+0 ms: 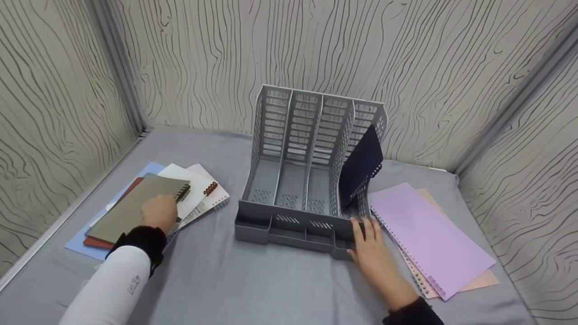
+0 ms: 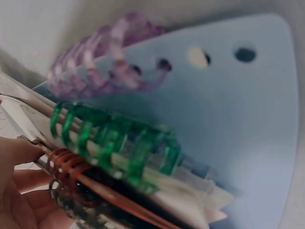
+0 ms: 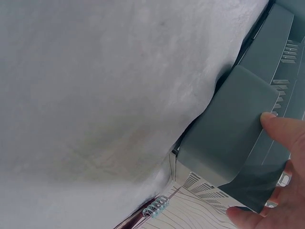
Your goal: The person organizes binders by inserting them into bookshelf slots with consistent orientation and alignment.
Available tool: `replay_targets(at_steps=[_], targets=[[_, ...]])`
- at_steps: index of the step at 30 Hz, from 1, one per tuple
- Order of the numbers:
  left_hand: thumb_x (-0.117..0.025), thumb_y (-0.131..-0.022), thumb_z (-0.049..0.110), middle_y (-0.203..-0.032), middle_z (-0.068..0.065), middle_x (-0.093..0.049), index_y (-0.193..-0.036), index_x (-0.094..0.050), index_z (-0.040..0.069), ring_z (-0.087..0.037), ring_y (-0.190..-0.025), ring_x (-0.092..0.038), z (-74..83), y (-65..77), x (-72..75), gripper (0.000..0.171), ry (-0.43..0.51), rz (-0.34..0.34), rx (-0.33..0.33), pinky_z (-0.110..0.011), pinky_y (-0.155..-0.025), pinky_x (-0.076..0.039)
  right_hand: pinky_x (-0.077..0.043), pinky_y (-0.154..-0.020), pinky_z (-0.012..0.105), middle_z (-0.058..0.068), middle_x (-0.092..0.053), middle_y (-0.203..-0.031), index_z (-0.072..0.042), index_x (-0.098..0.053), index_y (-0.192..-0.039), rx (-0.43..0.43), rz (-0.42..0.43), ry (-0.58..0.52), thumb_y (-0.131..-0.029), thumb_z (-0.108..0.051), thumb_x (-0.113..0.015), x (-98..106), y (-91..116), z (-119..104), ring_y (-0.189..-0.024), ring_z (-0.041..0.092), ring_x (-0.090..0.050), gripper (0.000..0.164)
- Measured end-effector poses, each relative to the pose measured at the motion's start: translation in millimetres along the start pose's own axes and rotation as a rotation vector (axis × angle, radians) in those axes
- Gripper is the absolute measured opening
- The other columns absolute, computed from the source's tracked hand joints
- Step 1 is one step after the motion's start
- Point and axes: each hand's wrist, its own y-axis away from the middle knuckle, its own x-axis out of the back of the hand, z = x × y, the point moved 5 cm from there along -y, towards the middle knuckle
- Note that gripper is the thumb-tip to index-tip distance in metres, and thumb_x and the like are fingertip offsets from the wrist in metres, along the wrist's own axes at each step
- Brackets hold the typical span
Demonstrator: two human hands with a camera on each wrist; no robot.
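On the left pile, my left hand [image 1: 160,212] pinches the olive-brown spiral notebook [image 1: 131,205] near its dark-ringed edge. The left wrist view shows my thumb [image 2: 21,151] on its cover, with the other fingers curled below. Under it lie a red notebook [image 1: 97,243], white notebooks [image 1: 169,174] and a light blue one [image 1: 76,241]. My right hand [image 1: 372,250] holds the front right corner of a grey file organizer [image 1: 293,212], thumb on the front compartment, fingers over its rim. A dark navy spiral notebook [image 1: 361,164] stands tilted in the rightmost slot.
A lilac spiral notebook [image 1: 433,239] lies over a peach one [image 1: 483,280] right of the organizer. Patterned panels [image 1: 203,63] enclose the grey cloth-covered table [image 1: 271,289] at the back and both sides. Green rings [image 2: 114,143] and purple rings [image 2: 95,71] show on the left pile.
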Motion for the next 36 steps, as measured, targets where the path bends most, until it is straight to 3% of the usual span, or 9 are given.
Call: replay_targets(at_steps=[6,16,24,29,36], targets=[[-0.044,-0.081,0.003,-0.074,-0.022,-0.059,-0.071,-0.059,-0.004,-0.038,-0.066,-0.055,1.5,0.0,2.6,0.019,-0.003,-0.011,-0.015,-0.047,-0.049,-0.044,-0.036,-0.081,0.05,0.026,-0.027,-0.126,-0.002,-0.027,-0.13,-0.004,-0.013,0.011,-0.069,-0.022,-0.068,-1.8,0.9,0.6,-0.12,0.041,-0.015,0.077],[-0.042,-0.081,-0.002,-0.071,-0.022,-0.056,-0.076,-0.052,-0.011,-0.039,-0.066,-0.055,6.7,0.4,15.7,0.014,-0.016,0.043,-0.014,-0.048,-0.052,-0.044,-0.032,-0.084,0.053,0.025,-0.026,-0.126,-0.003,-0.027,-0.13,-0.02,-0.019,-0.007,-0.069,-0.024,-0.068,-2.2,0.7,3.2,-0.119,0.042,-0.015,0.076],[-0.038,-0.084,-0.001,-0.085,-0.034,-0.053,-0.104,-0.044,-0.022,-0.044,-0.071,-0.054,2.4,-3.0,26.4,0.028,-0.074,0.063,0.016,-0.047,-0.044,-0.043,-0.038,-0.077,0.051,0.024,-0.026,-0.127,-0.004,-0.027,-0.13,-0.041,-0.039,-0.003,-0.069,-0.024,-0.068,-2.8,-0.1,4.3,-0.12,0.04,-0.014,0.076],[-0.034,-0.086,-0.004,-0.091,-0.047,-0.041,-0.113,-0.038,-0.021,-0.052,-0.076,-0.05,1.0,-1.4,39.2,0.032,-0.131,0.12,0.032,-0.048,-0.044,-0.043,-0.044,-0.066,0.048,0.023,-0.026,-0.127,-0.006,-0.028,-0.13,-0.049,-0.041,0.007,-0.069,-0.023,-0.068,-3.9,-0.4,4.4,-0.119,0.04,-0.017,0.074],[-0.035,-0.085,-0.004,-0.093,-0.046,-0.043,-0.116,-0.038,-0.015,-0.045,-0.067,-0.054,4.1,0.7,50.8,0.033,-0.141,0.185,0.0,-0.046,-0.043,-0.043,-0.043,-0.069,0.048,0.023,-0.027,-0.127,-0.006,-0.027,-0.131,-0.04,-0.039,0.01,-0.07,-0.023,-0.068,-4.0,0.2,4.2,-0.119,0.04,-0.017,0.075]])
